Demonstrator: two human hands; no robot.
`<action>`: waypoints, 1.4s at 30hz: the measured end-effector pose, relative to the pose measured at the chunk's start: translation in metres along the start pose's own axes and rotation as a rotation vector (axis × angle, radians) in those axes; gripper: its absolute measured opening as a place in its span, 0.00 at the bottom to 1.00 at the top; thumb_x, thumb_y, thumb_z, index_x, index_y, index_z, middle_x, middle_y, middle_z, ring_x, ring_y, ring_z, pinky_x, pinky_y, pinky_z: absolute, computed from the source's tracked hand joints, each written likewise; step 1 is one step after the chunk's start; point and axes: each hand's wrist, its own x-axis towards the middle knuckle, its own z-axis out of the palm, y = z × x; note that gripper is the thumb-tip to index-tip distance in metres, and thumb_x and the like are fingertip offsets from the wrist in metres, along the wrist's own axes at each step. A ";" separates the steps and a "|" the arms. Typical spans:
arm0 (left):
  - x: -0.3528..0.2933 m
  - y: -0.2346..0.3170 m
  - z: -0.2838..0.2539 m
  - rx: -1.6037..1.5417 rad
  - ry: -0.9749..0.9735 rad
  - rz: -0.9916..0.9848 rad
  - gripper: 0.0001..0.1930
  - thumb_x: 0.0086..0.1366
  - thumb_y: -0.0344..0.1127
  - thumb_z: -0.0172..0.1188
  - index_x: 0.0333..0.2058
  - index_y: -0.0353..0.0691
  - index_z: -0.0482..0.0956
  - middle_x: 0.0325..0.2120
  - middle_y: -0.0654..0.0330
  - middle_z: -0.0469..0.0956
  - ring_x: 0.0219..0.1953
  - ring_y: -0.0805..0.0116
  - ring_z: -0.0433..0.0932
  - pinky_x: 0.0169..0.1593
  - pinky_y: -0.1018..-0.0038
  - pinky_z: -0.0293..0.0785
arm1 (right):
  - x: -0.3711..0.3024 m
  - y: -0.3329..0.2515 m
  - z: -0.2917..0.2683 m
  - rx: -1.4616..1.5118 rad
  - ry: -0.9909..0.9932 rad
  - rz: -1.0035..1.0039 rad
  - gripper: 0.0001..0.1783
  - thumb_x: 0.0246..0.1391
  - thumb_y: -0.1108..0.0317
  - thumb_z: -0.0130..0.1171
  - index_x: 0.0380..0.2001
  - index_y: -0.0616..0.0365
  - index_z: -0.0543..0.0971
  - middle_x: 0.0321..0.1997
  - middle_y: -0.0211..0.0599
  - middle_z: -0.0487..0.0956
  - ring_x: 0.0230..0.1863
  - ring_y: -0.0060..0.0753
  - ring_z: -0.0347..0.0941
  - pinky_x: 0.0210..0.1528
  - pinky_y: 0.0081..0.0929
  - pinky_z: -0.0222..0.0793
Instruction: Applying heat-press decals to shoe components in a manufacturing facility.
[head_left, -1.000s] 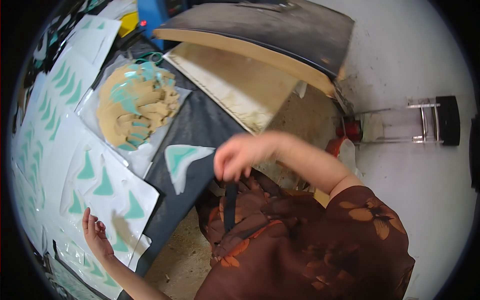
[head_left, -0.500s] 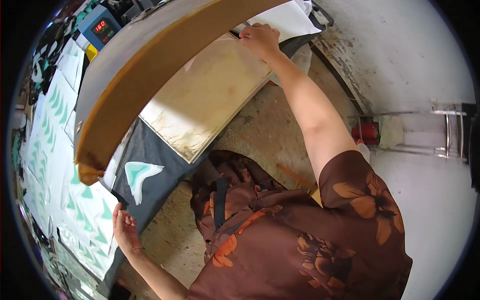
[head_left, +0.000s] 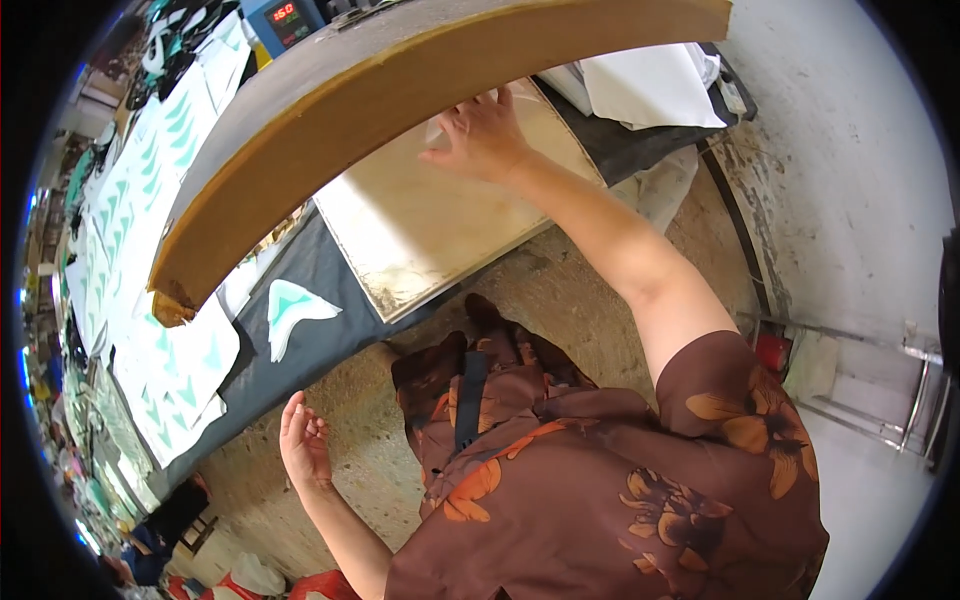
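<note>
My right hand [head_left: 484, 137] reaches over the pale yellowish board [head_left: 425, 270], under the curved brown edge of a press-like machine [head_left: 400, 130]. Its thumb is spread from the fingers, and the fingertips are partly hidden by that edge. A small pale, glossy patch shows beside the thumb; I cannot tell what it is. My left hand [head_left: 306, 440] is raised in front of the table, its fingers loosely bent and nothing visible in them. Nearest to it, on the dark table cloth [head_left: 345, 335], lies a white V-shaped piece with a green middle [head_left: 297, 312].
White sheets with green triangular shapes [head_left: 180, 380] cover the table's left part. A blue box with a red display [head_left: 285, 20] stands behind the machine. White sheets [head_left: 650, 85] lie at the far right, near a wall [head_left: 850, 130]. A metal rack [head_left: 870, 430] stands right.
My right hand has moved from the board's far right corner leftward over its surface, and its fingers have spread. My left hand has drawn away from the table edge. The whole view has shifted.
</note>
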 end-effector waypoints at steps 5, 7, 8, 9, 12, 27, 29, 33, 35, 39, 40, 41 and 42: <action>-0.011 -0.012 0.001 -0.004 0.025 0.000 0.13 0.66 0.32 0.55 0.48 0.37 0.75 0.27 0.66 0.76 0.27 0.80 0.73 0.32 0.82 0.71 | 0.008 -0.012 0.018 -0.008 -0.074 0.023 0.26 0.41 0.44 0.62 0.35 0.54 0.79 0.44 0.36 0.75 0.53 0.41 0.66 0.61 0.63 0.46; -0.014 -0.016 0.000 -0.017 0.041 -0.011 0.13 0.66 0.32 0.55 0.48 0.37 0.75 0.27 0.66 0.76 0.26 0.80 0.73 0.32 0.82 0.71 | 0.011 -0.013 0.023 -0.003 -0.108 0.048 0.24 0.42 0.46 0.61 0.35 0.54 0.79 0.45 0.36 0.76 0.54 0.41 0.66 0.62 0.63 0.46; -0.015 -0.018 -0.001 -0.021 0.045 -0.007 0.13 0.66 0.32 0.55 0.48 0.37 0.75 0.27 0.66 0.76 0.26 0.80 0.73 0.32 0.82 0.71 | 0.013 -0.012 0.025 -0.044 -0.143 0.035 0.22 0.44 0.48 0.60 0.35 0.53 0.79 0.45 0.36 0.75 0.54 0.40 0.65 0.61 0.63 0.45; -0.017 -0.019 -0.001 -0.022 0.039 -0.008 0.13 0.66 0.32 0.55 0.48 0.37 0.75 0.27 0.66 0.76 0.26 0.79 0.73 0.32 0.82 0.71 | 0.014 -0.010 0.027 -0.086 -0.178 0.023 0.19 0.45 0.51 0.59 0.35 0.53 0.79 0.45 0.36 0.75 0.55 0.40 0.65 0.61 0.64 0.45; -0.022 -0.022 -0.002 -0.023 0.056 -0.011 0.13 0.66 0.32 0.55 0.48 0.37 0.75 0.27 0.66 0.76 0.26 0.79 0.73 0.31 0.82 0.71 | 0.021 -0.009 0.021 -0.026 -0.094 0.052 0.17 0.45 0.55 0.58 0.35 0.53 0.79 0.44 0.37 0.77 0.51 0.40 0.69 0.59 0.56 0.54; -0.031 -0.026 -0.001 -0.070 0.061 -0.078 0.12 0.66 0.32 0.55 0.48 0.38 0.75 0.27 0.66 0.76 0.26 0.77 0.73 0.32 0.81 0.71 | -0.054 0.185 -0.128 1.426 0.420 1.048 0.06 0.54 0.64 0.57 0.32 0.54 0.77 0.30 0.27 0.73 0.36 0.23 0.70 0.44 0.26 0.67; -0.031 -0.023 0.004 -0.064 0.055 -0.112 0.12 0.66 0.32 0.55 0.48 0.38 0.75 0.27 0.66 0.76 0.26 0.77 0.73 0.33 0.81 0.71 | -0.064 0.171 -0.163 1.536 0.410 1.082 0.07 0.53 0.64 0.59 0.32 0.54 0.77 0.30 0.27 0.74 0.36 0.24 0.70 0.46 0.28 0.67; -0.025 -0.016 0.021 0.004 -0.101 -0.198 0.14 0.66 0.33 0.55 0.50 0.38 0.74 0.30 0.65 0.77 0.31 0.75 0.75 0.37 0.78 0.73 | -0.081 0.120 -0.206 1.580 0.307 1.089 0.07 0.54 0.65 0.58 0.34 0.56 0.77 0.31 0.28 0.75 0.40 0.25 0.70 0.50 0.31 0.65; -0.022 -0.014 0.039 0.019 -0.276 -0.246 0.17 0.67 0.37 0.55 0.52 0.39 0.73 0.37 0.61 0.78 0.39 0.71 0.77 0.45 0.74 0.73 | -0.080 0.070 -0.226 1.641 0.212 1.028 0.08 0.56 0.66 0.56 0.37 0.57 0.75 0.34 0.30 0.75 0.43 0.26 0.70 0.51 0.32 0.65; -0.005 -0.010 0.090 -0.048 -0.631 -0.322 0.25 0.69 0.50 0.49 0.57 0.39 0.67 0.53 0.55 0.72 0.55 0.64 0.71 0.57 0.65 0.66 | -0.086 -0.030 -0.241 1.974 -0.020 0.975 0.09 0.54 0.66 0.55 0.36 0.59 0.70 0.38 0.35 0.71 0.43 0.31 0.70 0.51 0.35 0.68; -0.003 -0.011 0.097 -0.100 -0.706 -0.338 0.28 0.69 0.53 0.47 0.58 0.39 0.66 0.55 0.55 0.71 0.56 0.64 0.70 0.58 0.65 0.65 | -0.080 -0.060 -0.238 2.088 -0.091 0.946 0.09 0.53 0.66 0.56 0.33 0.58 0.70 0.36 0.35 0.70 0.43 0.32 0.70 0.51 0.36 0.69; -0.002 -0.012 0.098 -0.189 -0.746 -0.374 0.30 0.69 0.57 0.45 0.59 0.39 0.66 0.54 0.55 0.71 0.57 0.63 0.69 0.58 0.64 0.65 | -0.075 -0.087 -0.232 2.216 -0.183 0.959 0.10 0.52 0.65 0.57 0.30 0.56 0.68 0.35 0.33 0.68 0.43 0.33 0.68 0.53 0.38 0.68; 0.001 -0.013 0.096 -0.280 -0.792 -0.407 0.32 0.68 0.60 0.43 0.59 0.39 0.66 0.54 0.55 0.71 0.57 0.62 0.69 0.59 0.64 0.65 | -0.068 -0.114 -0.223 2.338 -0.279 0.970 0.11 0.51 0.65 0.58 0.28 0.53 0.66 0.34 0.32 0.65 0.43 0.34 0.67 0.55 0.40 0.67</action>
